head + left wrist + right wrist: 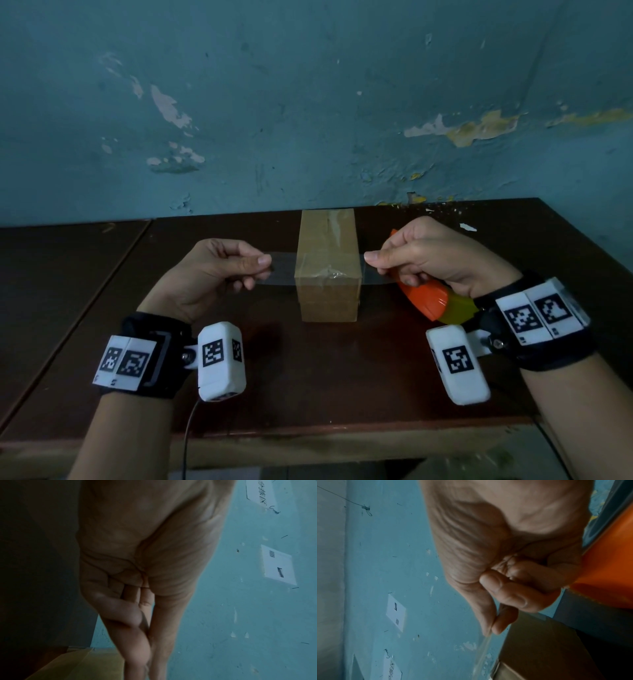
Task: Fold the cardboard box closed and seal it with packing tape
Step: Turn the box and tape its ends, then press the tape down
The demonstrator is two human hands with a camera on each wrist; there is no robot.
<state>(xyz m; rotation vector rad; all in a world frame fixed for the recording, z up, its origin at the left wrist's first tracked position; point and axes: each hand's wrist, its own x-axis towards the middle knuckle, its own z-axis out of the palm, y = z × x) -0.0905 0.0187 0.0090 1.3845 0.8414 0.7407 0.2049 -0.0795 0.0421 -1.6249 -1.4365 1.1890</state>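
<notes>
A closed brown cardboard box stands on the dark wooden table, with clear tape along its top seam. A strip of clear packing tape stretches crosswise over the box's near end. My left hand pinches the strip's left end between thumb and fingers. My right hand pinches the right end and also holds an orange tape dispenser in its palm. The right wrist view shows the pinch on the tape above the box, with the dispenser behind. The box appears low in the left wrist view.
The table backs onto a peeling blue wall. A seam splits the tabletop at the left. White paper sheets hang on a wall. A black cable drops from the left wrist camera over the table's front edge.
</notes>
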